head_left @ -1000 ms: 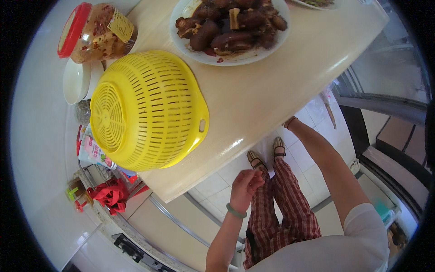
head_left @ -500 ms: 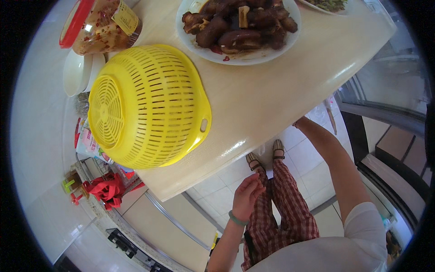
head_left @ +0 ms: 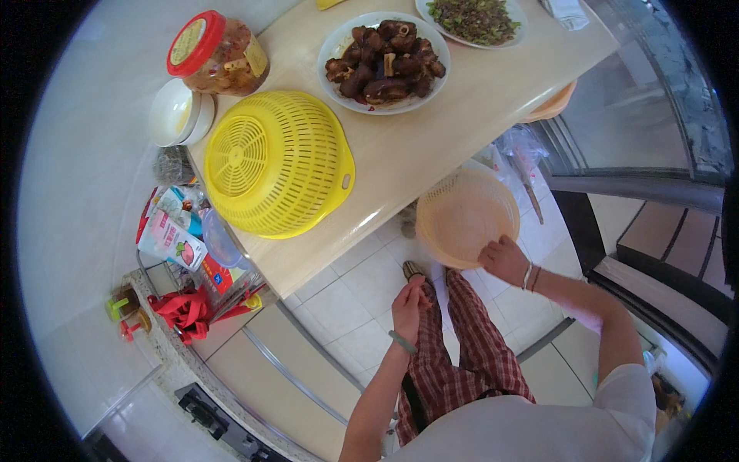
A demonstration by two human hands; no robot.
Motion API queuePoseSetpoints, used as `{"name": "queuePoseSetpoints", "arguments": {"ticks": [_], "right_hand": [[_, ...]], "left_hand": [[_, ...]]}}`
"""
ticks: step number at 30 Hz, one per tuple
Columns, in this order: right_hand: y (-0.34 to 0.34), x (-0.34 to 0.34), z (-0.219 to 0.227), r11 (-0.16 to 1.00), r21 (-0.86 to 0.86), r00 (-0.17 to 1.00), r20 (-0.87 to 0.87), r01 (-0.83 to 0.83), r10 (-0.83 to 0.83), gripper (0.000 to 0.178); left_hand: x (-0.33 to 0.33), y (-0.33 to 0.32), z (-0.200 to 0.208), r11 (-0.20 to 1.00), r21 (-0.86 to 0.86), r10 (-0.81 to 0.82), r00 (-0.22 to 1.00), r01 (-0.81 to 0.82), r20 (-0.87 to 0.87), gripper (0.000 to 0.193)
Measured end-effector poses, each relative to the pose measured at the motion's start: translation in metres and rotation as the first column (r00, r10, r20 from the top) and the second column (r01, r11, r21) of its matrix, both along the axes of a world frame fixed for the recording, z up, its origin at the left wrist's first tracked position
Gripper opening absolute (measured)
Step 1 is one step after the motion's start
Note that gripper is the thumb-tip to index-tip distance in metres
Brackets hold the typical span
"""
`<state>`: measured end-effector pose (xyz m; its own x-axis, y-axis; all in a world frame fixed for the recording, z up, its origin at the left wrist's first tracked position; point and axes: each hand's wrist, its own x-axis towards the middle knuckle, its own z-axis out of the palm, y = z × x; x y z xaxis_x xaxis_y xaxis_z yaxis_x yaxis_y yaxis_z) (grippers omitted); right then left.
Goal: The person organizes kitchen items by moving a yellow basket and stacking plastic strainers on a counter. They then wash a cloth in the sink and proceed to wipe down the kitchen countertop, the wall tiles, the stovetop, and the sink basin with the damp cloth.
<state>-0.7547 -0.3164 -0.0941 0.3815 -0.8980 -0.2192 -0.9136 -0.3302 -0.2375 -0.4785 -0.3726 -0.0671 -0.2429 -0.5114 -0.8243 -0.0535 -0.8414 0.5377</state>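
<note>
My right hand (head_left: pixel 504 261) grips the rim of a cream-coloured plastic basket (head_left: pixel 466 223), its fingertips hooked over the near edge. The basket hangs beside the table front, above the floor and near my feet, with its open mouth facing me. My left hand (head_left: pixel 411 304) hovers over my legs with its fingers curled together, and nothing shows in it. A green bangle sits on that wrist. On the table (head_left: pixel 400 165), a yellow slotted colander (head_left: pixel 296 165) lies upside down near the left corner. Behind it stands a plate of dark braised meat (head_left: pixel 389 61).
A red-lidded jar (head_left: pixel 219 58) and stacked white bowls (head_left: pixel 173 112) stand at the back left. A plate of chopped greens (head_left: pixel 473 19) is at the far side. Packets (head_left: pixel 177 242) and a red bag (head_left: pixel 185 312) crowd the left. A sliding door frame (head_left: pixel 623 185) borders the right.
My right hand has come up from beneath the table edge, bringing the cream-coloured basket into view. My view has shifted, showing more of the table's far side. The left hand stays over my legs.
</note>
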Motion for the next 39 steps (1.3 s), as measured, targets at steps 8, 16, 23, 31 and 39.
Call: {"name": "queuePoseSetpoints", "arguments": {"ticks": [8, 16, 23, 31, 39], "right_hand": [[0.037, 0.043, 0.122, 0.783, 0.315, 0.705, 0.342, 0.537, -0.621, 0.024], [0.027, 0.046, 0.184, 0.746, 0.280, 0.553, 0.527, 0.604, -0.646, 0.024], [0.029, 0.003, 0.204, 0.425, 0.687, -0.256, 0.658, 0.589, -0.709, 0.021], [-0.027, -0.118, 0.277, 0.293, 0.570, -0.556, 0.820, 0.768, -0.135, 0.046], [-0.219, -0.155, 0.208, 0.391, 0.704, -0.772, 0.635, 0.593, 0.027, 0.057]], "left_hand": [[-0.049, -0.017, 0.075, 0.431, -0.732, -0.389, 0.841, 0.528, 0.377, 0.031], [-0.053, -0.076, 0.126, -0.269, -0.740, -0.473, 0.585, 0.617, 0.659, 0.027], [-0.057, -0.120, 0.176, -0.598, -0.689, -0.393, 0.599, 0.410, 0.698, 0.020], [-0.033, -0.138, 0.192, -0.245, -0.710, -0.315, 0.639, 0.660, 0.702, 0.015], [-0.056, -0.120, 0.195, 0.110, -0.809, -0.110, 0.816, 0.578, 0.568, 0.010]]}}
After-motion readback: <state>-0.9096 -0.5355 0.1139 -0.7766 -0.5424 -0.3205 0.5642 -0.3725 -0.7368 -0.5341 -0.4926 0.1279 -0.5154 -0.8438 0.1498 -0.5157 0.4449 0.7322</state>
